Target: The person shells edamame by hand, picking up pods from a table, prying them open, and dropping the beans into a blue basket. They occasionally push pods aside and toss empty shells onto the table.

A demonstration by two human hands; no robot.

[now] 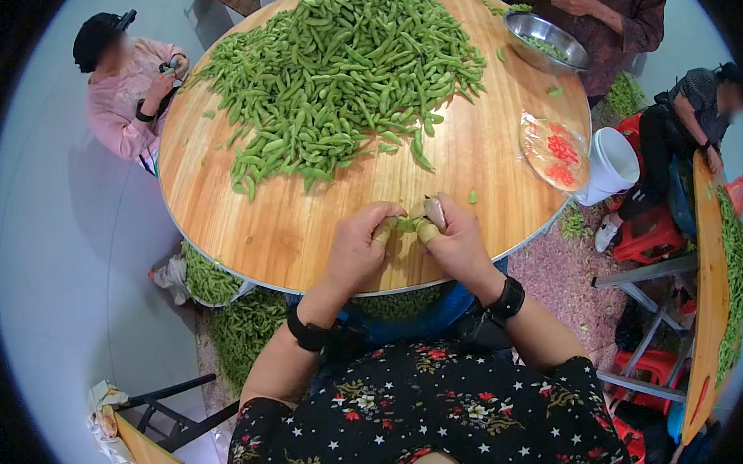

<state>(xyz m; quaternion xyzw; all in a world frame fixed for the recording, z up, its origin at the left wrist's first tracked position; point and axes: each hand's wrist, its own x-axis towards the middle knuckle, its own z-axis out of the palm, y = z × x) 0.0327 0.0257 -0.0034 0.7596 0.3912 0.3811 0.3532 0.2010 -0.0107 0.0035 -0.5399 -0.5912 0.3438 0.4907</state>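
Over the near edge of the round wooden table (pixel 288 228), my left hand (pixel 361 241) and my right hand (pixel 459 243) meet with a small gap between them. Both are closed, pinching a green soybean pod (pixel 406 225) between their fingertips. Yellowish wraps cover a finger on each hand. At my right thumb sits a grey, shiny piece (pixel 434 211), whose kind I cannot make out. Beyond my hands rises a large heap of soybean pods (pixel 337 79), with a few loose ones at its near side.
A metal bowl (pixel 545 41) and a clear-wrapped round mat with red print (pixel 556 155) lie on the right. A white bucket (pixel 614 165) stands beside the table. Other people (pixel 131 93) sit around. Pods fill containers below (pixel 209 278).
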